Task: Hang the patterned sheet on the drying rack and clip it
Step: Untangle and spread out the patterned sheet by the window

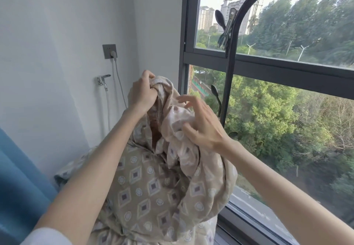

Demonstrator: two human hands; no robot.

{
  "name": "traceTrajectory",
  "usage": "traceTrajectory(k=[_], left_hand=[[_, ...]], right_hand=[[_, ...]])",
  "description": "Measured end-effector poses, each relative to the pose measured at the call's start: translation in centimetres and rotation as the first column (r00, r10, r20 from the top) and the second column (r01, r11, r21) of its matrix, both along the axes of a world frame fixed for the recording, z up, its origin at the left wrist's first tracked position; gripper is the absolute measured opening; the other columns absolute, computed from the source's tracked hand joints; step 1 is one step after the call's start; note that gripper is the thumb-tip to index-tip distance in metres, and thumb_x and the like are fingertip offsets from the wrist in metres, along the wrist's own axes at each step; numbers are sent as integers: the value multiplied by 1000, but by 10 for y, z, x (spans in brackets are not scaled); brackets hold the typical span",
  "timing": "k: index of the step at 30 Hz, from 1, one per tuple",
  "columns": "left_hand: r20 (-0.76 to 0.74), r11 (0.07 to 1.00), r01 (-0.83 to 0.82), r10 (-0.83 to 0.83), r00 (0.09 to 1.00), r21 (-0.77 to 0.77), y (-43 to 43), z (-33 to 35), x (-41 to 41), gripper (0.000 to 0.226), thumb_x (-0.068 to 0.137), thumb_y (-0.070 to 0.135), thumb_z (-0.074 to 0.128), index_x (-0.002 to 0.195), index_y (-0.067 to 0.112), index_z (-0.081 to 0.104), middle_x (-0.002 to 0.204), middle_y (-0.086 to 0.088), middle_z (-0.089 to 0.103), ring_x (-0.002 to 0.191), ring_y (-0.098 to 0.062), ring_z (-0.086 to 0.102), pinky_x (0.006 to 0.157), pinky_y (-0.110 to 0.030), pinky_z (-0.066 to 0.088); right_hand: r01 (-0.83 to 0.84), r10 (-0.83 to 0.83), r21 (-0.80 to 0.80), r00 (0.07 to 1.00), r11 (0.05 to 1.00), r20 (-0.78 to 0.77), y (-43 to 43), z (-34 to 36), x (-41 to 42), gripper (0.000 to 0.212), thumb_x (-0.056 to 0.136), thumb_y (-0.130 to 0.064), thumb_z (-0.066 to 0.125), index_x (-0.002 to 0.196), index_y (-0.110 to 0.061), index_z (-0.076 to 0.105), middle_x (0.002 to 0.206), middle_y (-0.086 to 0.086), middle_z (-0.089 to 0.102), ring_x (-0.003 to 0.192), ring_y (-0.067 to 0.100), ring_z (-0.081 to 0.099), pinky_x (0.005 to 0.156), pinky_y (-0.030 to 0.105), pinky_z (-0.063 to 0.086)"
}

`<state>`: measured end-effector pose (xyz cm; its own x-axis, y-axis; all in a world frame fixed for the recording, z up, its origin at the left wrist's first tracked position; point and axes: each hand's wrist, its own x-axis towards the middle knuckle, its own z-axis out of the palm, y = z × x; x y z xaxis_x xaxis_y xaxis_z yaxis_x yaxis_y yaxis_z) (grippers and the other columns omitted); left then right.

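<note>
A beige patterned sheet (153, 187) with diamond and circle prints is bunched in a heap in front of me. My left hand (141, 91) is shut on a gathered top fold of it, lifted above the heap. My right hand (203, 124) rests on the crumpled cloth just to the right, its fingers spread. The black drying rack (230, 68) rises as a curved pole right of my hands, before the window. A large dark clip (226, 30) is clamped on that pole above my hands. Lower on the pole sit further dark clips (215, 91), partly hidden.
A big window with a dark frame (268, 66) fills the right side, its sill (249, 223) low at the right. On the white wall to the left are a socket with a plugged cable (110, 52) and a tap (103, 81). A blue curtain (21, 177) hangs at the far left.
</note>
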<state>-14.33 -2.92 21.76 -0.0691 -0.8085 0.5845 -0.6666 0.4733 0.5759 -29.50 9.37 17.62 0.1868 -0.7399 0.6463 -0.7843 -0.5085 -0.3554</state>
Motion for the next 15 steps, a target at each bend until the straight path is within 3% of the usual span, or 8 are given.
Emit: traceTrajectory(k=[3,7,8,10,12,15], left_hand=[[-58,993,83,-78,995,79,-1,0,2,27,87,10,47,114,7,50,108,-13,61,100,-32,55,74,-32,39],[-187,943,266,-229,955,202,6,-3,7,29,88,7,46,118,4,47,107,-4,51,100,-18,49,77,-21,35],[-203,920,319,-276,939,228,9,-3,8,31,88,3,44,119,4,46,108,-4,50,100,-16,47,77,-20,35],[-212,892,390,-346,914,229,15,-4,11,34,86,-3,41,119,3,46,109,-6,50,100,-14,47,73,-14,37],[-188,910,385,-356,915,151,16,-5,20,34,83,-7,42,115,3,48,106,-6,53,97,-14,49,69,-10,38],[-73,973,226,-229,971,-52,8,-18,42,36,77,-10,49,110,5,49,97,-5,55,86,-17,52,62,-16,37]], right_hand=[[175,-160,105,978,979,-137,-11,-26,15,74,72,-61,56,126,-18,30,130,-2,45,111,16,46,89,35,44],[200,-259,263,942,944,214,-32,-51,35,92,63,-54,73,131,-31,15,131,-2,39,107,16,52,86,33,47],[261,-325,274,919,926,224,-37,-50,38,94,65,-51,74,134,-29,14,133,0,39,107,16,50,84,32,46],[394,-436,277,893,876,108,-48,-45,40,72,77,-45,66,132,-16,30,125,5,49,103,23,53,75,35,45],[472,-482,241,876,848,-20,-51,-35,42,28,89,-33,51,107,-12,50,96,7,61,85,30,60,62,36,43],[436,-464,196,876,879,133,-47,-14,35,9,90,-17,45,92,-10,51,70,0,55,60,23,51,47,29,35]])
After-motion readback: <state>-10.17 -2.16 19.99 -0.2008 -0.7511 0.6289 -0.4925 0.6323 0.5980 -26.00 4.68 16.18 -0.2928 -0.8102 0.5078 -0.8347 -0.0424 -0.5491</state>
